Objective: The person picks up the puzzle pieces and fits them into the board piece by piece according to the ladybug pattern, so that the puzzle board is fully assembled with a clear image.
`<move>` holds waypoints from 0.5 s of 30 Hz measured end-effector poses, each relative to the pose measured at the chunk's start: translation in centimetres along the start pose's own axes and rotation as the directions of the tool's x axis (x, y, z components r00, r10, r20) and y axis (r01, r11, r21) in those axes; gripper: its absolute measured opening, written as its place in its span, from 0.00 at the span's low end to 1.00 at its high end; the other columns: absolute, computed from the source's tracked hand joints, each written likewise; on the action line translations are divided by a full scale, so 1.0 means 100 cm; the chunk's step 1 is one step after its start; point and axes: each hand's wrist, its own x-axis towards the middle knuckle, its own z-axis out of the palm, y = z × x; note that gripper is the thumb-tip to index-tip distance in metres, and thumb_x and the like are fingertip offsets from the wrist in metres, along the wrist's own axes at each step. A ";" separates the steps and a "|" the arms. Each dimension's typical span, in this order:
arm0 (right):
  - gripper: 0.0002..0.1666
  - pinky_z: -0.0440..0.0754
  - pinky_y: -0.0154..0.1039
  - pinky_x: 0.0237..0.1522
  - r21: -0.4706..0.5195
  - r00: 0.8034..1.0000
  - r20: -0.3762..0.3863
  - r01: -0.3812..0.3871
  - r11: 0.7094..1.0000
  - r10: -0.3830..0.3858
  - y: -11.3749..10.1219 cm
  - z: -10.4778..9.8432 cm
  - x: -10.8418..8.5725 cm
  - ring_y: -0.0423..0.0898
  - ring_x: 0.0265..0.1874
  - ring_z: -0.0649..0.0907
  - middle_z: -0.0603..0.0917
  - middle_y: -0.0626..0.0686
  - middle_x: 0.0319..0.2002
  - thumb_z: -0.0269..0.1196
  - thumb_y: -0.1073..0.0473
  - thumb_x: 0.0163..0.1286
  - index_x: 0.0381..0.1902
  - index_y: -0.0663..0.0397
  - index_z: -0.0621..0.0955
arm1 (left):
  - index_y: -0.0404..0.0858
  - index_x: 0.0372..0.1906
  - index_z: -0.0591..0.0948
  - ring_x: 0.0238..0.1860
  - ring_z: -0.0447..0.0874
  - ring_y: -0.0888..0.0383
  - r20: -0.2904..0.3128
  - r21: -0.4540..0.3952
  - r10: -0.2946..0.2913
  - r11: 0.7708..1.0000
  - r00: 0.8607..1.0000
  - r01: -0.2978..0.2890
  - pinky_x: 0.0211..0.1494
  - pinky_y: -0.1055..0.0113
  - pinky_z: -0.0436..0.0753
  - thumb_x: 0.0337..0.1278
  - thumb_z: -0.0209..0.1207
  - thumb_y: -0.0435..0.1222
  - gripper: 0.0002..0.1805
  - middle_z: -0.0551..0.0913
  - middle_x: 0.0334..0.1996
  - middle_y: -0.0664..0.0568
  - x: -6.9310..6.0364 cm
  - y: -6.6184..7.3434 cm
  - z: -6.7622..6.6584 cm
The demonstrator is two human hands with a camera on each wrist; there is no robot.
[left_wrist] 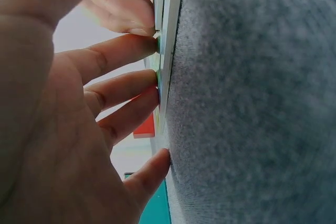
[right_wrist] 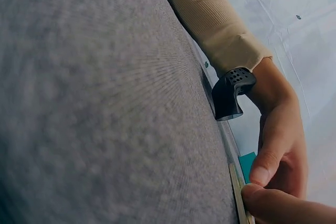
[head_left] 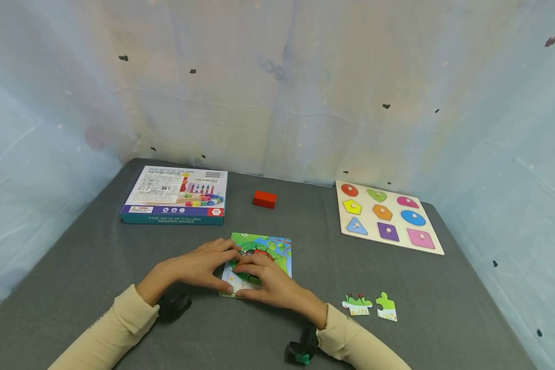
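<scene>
A ladybug puzzle board (head_left: 282, 257) lies flat near the middle of the table, its left and lower parts partly covered by both hands. My left hand (head_left: 201, 264) rests over its left edge, fingers extended and fingertips touching the board (left_wrist: 167, 51) in the left wrist view. My right hand (head_left: 270, 282) lies across the lower middle of the board, fingers extended. Its thumb is close beside the left thumb at the lower-left part. Two loose puzzle pieces, one (head_left: 357, 305) with red bits and one green and white (head_left: 387, 307), lie to the right.
A boxed bead set (head_left: 173, 195) stands at the back left. Behind the board is a red block (head_left: 264, 199). At the back right lies a wooden shape board (head_left: 388, 217) with several knobbed shapes. Plastic sheeting hangs behind the grey table (head_left: 240, 339).
</scene>
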 end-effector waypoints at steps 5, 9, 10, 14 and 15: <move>0.25 0.65 0.35 0.60 -0.049 0.999 -0.009 0.044 0.998 -0.044 0.002 -0.002 0.000 0.42 0.55 0.72 0.77 0.50 0.53 0.68 0.48 0.58 0.50 0.54 0.81 | 0.48 0.57 0.74 0.57 0.64 0.56 0.014 -0.003 -0.024 1.000 1.000 0.024 0.60 0.49 0.65 0.55 0.59 0.55 0.27 0.68 0.55 0.57 0.001 0.000 0.000; 0.25 0.62 0.36 0.63 -0.061 0.998 -0.004 0.069 0.996 -0.069 0.004 -0.003 -0.001 0.44 0.57 0.71 0.77 0.51 0.54 0.67 0.48 0.59 0.51 0.55 0.80 | 0.47 0.57 0.73 0.56 0.64 0.55 0.017 0.009 -0.026 1.000 1.000 0.026 0.59 0.48 0.66 0.58 0.57 0.52 0.25 0.68 0.55 0.56 0.001 0.001 0.000; 0.25 0.62 0.37 0.63 -0.061 0.997 -0.003 0.074 0.995 -0.075 0.004 -0.003 -0.001 0.44 0.58 0.71 0.77 0.51 0.54 0.66 0.48 0.60 0.51 0.55 0.80 | 0.47 0.57 0.73 0.56 0.65 0.55 0.013 0.017 -0.021 1.000 1.000 0.020 0.59 0.48 0.66 0.58 0.57 0.52 0.24 0.68 0.54 0.56 0.001 0.001 0.000; 0.26 0.61 0.40 0.65 -0.064 0.994 -0.002 0.105 0.992 -0.105 0.006 -0.003 -0.002 0.45 0.60 0.71 0.77 0.52 0.55 0.65 0.48 0.61 0.53 0.57 0.79 | 0.45 0.57 0.74 0.53 0.66 0.56 -0.009 0.058 0.017 0.998 1.000 -0.017 0.56 0.50 0.68 0.58 0.58 0.52 0.25 0.68 0.52 0.55 0.000 0.002 0.001; 0.26 0.61 0.41 0.65 -0.067 0.994 -0.003 0.113 0.991 -0.113 0.007 -0.002 -0.002 0.46 0.60 0.71 0.77 0.52 0.55 0.65 0.48 0.61 0.53 0.57 0.79 | 0.45 0.56 0.74 0.52 0.66 0.57 -0.012 0.066 0.022 0.998 1.000 -0.021 0.55 0.51 0.69 0.58 0.58 0.52 0.25 0.68 0.52 0.55 0.000 0.002 0.001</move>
